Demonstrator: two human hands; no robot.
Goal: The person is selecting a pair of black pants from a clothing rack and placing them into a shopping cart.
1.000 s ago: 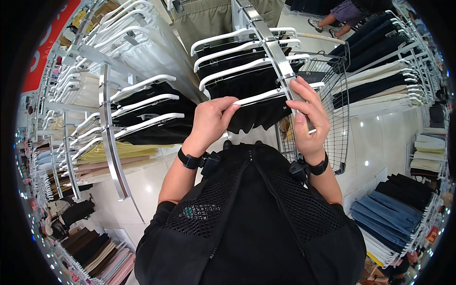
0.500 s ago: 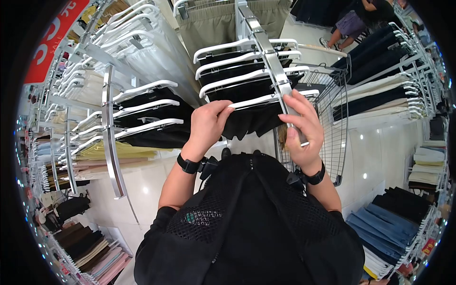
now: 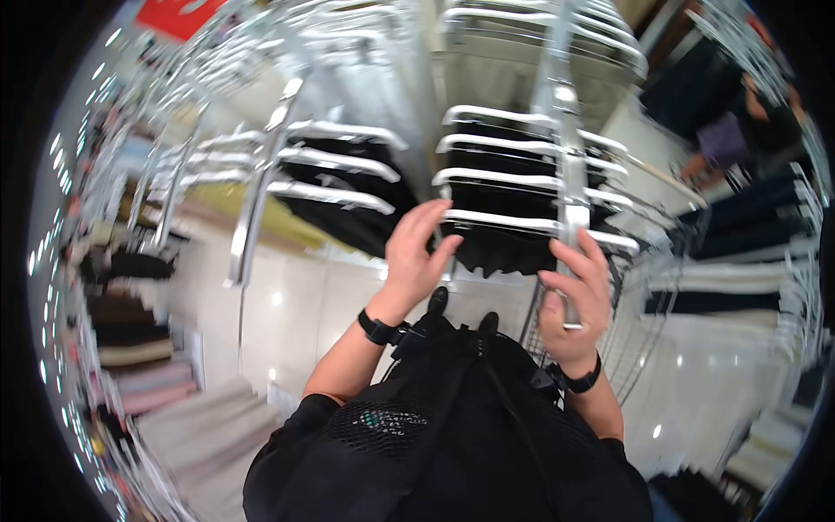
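Observation:
Black garments (image 3: 500,248) hang from white hangers (image 3: 504,217) on a metal display rail (image 3: 567,130) in front of me. My left hand (image 3: 416,261) is beside the left end of the nearest hanger, thumb and fingers apart, fingertips close to or touching its tip. My right hand (image 3: 576,296) has its fingers curled over the front end of the rail, near the right part of that same hanger. The rail's end tip shows below the fingers. Black bands circle both wrists.
Left of me, a second rail (image 3: 261,183) holds black garments, with yellow cloth lower down. A wire shopping cart (image 3: 648,322) stands to the right, partly behind my right hand. Another person (image 3: 748,130) is at the upper right. Folded clothes (image 3: 204,435) lie at lower left.
The view has shifted, so the racks appear lower and further right. My left hand has let go of the hanger's left end, its thumb now apart. My right hand stays at the rail's end.

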